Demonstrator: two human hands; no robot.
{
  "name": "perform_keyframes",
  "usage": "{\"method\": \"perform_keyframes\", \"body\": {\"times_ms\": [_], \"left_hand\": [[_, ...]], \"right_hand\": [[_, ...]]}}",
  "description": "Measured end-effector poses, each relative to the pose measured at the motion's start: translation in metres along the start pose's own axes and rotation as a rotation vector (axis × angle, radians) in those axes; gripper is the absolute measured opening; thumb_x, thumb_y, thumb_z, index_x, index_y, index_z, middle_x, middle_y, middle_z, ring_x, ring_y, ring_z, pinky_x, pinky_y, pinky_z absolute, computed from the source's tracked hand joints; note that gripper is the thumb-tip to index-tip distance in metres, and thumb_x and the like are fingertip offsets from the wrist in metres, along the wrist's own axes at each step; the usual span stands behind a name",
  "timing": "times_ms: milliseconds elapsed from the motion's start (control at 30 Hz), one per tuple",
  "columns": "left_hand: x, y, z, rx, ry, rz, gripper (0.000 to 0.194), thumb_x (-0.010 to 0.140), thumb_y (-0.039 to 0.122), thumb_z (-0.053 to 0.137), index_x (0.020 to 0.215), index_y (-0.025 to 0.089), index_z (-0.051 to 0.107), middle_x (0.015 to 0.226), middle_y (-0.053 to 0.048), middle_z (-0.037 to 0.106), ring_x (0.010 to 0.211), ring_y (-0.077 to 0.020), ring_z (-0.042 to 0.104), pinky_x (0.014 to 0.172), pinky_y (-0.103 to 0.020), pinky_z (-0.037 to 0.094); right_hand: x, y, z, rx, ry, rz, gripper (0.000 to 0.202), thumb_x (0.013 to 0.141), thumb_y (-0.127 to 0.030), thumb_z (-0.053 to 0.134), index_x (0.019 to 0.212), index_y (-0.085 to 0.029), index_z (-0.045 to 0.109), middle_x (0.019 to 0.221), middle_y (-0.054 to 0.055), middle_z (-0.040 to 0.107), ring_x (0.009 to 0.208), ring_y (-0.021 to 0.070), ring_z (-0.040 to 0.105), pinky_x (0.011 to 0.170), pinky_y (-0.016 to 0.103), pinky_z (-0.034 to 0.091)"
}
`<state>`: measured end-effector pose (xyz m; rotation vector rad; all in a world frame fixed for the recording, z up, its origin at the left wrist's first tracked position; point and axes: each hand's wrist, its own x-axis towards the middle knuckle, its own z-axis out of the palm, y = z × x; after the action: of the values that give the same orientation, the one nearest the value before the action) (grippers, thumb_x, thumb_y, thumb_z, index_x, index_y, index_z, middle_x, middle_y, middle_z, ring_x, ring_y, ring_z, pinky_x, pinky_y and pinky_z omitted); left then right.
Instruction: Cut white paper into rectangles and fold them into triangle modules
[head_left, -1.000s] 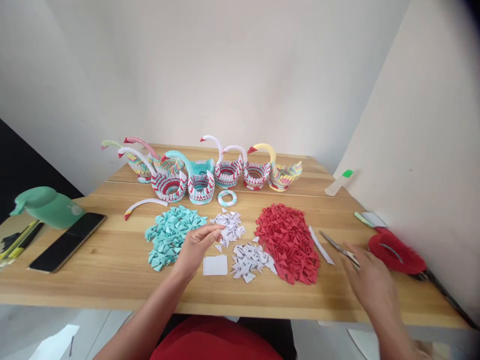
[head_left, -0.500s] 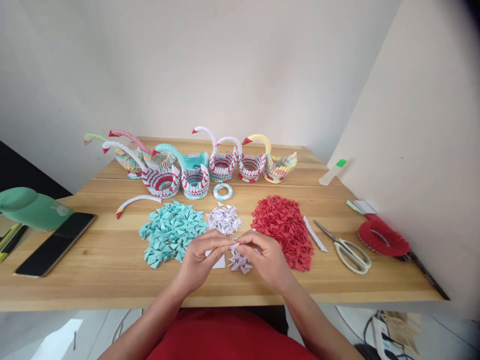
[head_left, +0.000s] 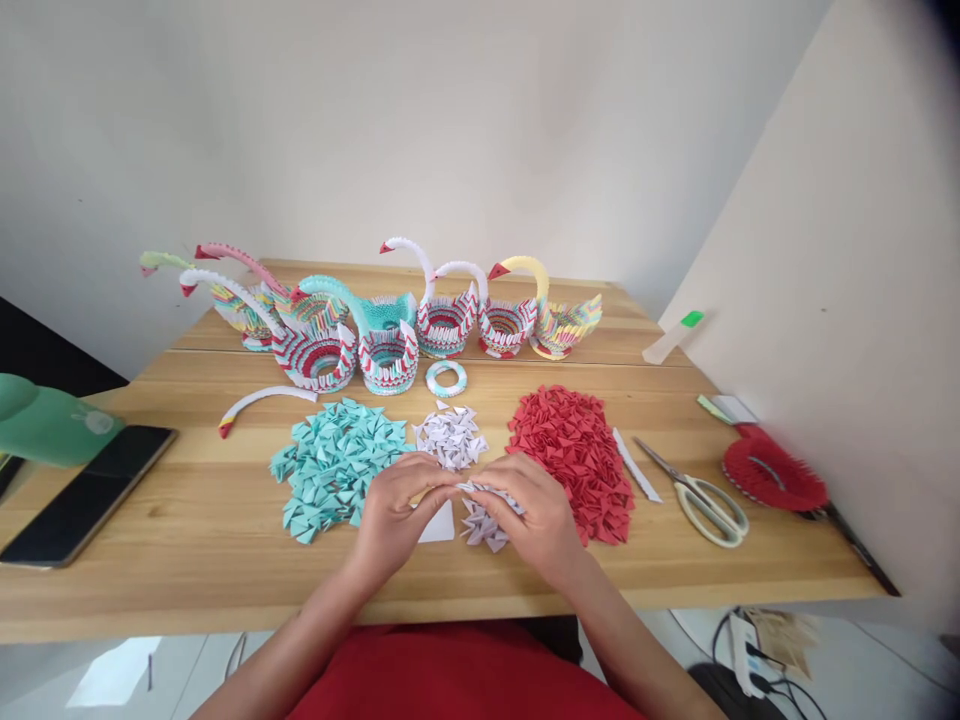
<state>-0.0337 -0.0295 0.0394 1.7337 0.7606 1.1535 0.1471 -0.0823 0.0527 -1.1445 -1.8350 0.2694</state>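
Note:
My left hand [head_left: 403, 505] and my right hand [head_left: 536, 515] meet over the near middle of the table, thumbs and forefingers closed in a pinch. Between the fingertips shows a small white folded paper piece [head_left: 469, 487], mostly covered by the fingers. Just below lies a pile of pale lilac folded pieces [head_left: 486, 530], beside a white paper sheet [head_left: 439, 525]. Beyond the hands is a pile of white triangles [head_left: 450, 437]. Turquoise triangles [head_left: 341, 465] are heaped near my left hand, red triangles [head_left: 574, 465] near my right.
Several folded-paper swans [head_left: 315, 350] stand along the back, with a paper ring [head_left: 446, 378] in front. A loose swan neck [head_left: 266, 400] and phone [head_left: 90, 490] lie left. Right are a white strip [head_left: 636, 465], scissors [head_left: 701, 500] and a red paper piece [head_left: 772, 475].
Both hands stay pinched together at nearly the same spot, with the right fingers curled slightly more around the white paper. The camera view has shifted a little.

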Motion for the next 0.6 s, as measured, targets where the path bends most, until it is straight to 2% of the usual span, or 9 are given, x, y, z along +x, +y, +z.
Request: {"method": "perform_keyframes", "body": {"times_ms": [200, 400, 600], "left_hand": [[-0.0013, -0.0043, -0.0033, 0.094, -0.027, 0.09, 0.018, 0.082, 0.018, 0.068, 0.091, 0.028, 0.078, 0.079, -0.006, 0.076, 0.075, -0.024, 0.066, 0.085, -0.04, 0.044], [-0.0061, -0.0067, -0.003, 0.04, -0.022, 0.031, 0.017, 0.078, 0.017, 0.071, 0.087, 0.028, 0.079, 0.079, -0.007, 0.075, 0.076, -0.0248, 0.065, 0.086, -0.04, 0.043], [-0.0076, -0.0076, -0.0001, 0.023, -0.012, -0.015, 0.011, 0.074, 0.019, 0.075, 0.081, 0.027, 0.078, 0.076, -0.006, 0.073, 0.077, -0.0252, 0.062, 0.09, -0.04, 0.039]], "right_hand": [[0.0023, 0.0013, 0.004, -0.061, -0.027, -0.039, 0.013, 0.091, -0.016, 0.057, 0.098, -0.022, 0.067, 0.089, 0.006, 0.068, 0.085, 0.0197, 0.062, 0.076, 0.035, 0.051], [-0.0024, 0.0052, 0.0086, -0.11, -0.065, -0.077, 0.017, 0.091, -0.013, 0.056, 0.103, -0.022, 0.065, 0.096, 0.007, 0.068, 0.091, 0.0205, 0.06, 0.08, 0.037, 0.051], [-0.0061, 0.0063, 0.0093, -0.155, -0.039, -0.062, 0.016, 0.092, -0.014, 0.054, 0.099, -0.023, 0.066, 0.097, 0.007, 0.068, 0.094, 0.0215, 0.061, 0.085, 0.04, 0.051]]}}
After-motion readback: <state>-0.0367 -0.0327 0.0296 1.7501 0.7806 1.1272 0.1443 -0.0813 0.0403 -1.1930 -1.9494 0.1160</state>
